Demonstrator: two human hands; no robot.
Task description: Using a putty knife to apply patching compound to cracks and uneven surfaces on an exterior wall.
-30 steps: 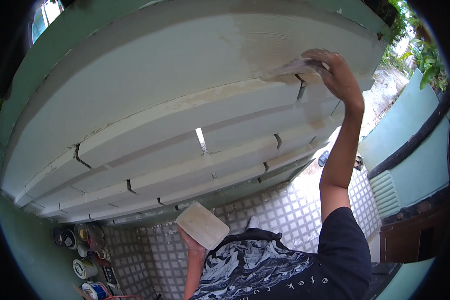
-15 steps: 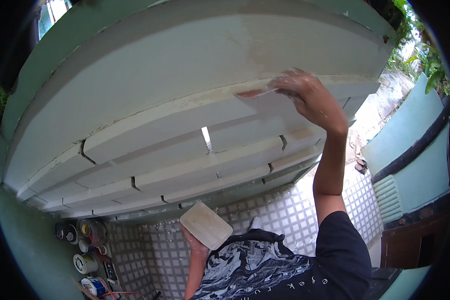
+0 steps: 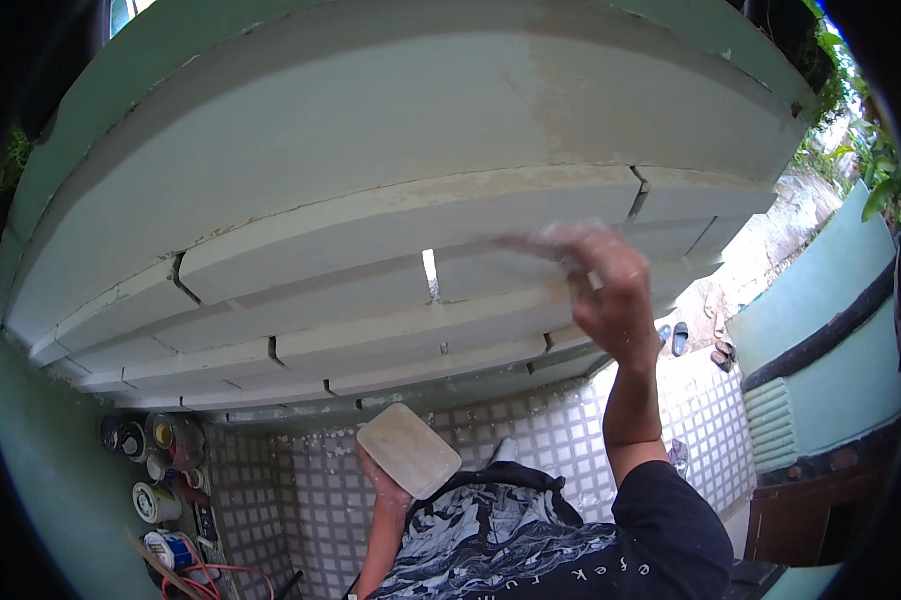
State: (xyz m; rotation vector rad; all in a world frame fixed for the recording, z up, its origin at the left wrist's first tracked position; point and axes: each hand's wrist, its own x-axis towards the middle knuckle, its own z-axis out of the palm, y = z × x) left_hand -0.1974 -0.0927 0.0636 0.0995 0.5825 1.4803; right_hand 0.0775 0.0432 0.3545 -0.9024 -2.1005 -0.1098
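Note:
My left hand (image 3: 383,481) grips the edge of an off-white rectangular plastic container (image 3: 409,450), held low near my body. What the container holds, if anything, I cannot make out. My right hand (image 3: 611,285) is raised in front of the pale wall, smeared with white and blurred by motion. Its fingers are closed round a thin, flat, reddish-brown scraper (image 3: 527,243), whose blade points left. Behind it runs a stepped white ledge (image 3: 401,212) with a patchy cream strip along its top. Hand and scraper seem to be just off the ledge.
Several tubs and cans (image 3: 157,502) stand at the lower left, with a red cord (image 3: 251,570) beside them. Dark gaps (image 3: 639,192) split the ledges. White crumbs lie on the tiled floor (image 3: 321,500). Sandals (image 3: 681,338) rest at the right, near a green wall (image 3: 821,340).
My right hand and the scraper have dropped from the ledge's top edge to below it. The left hand still holds the container. The view has shifted slightly.

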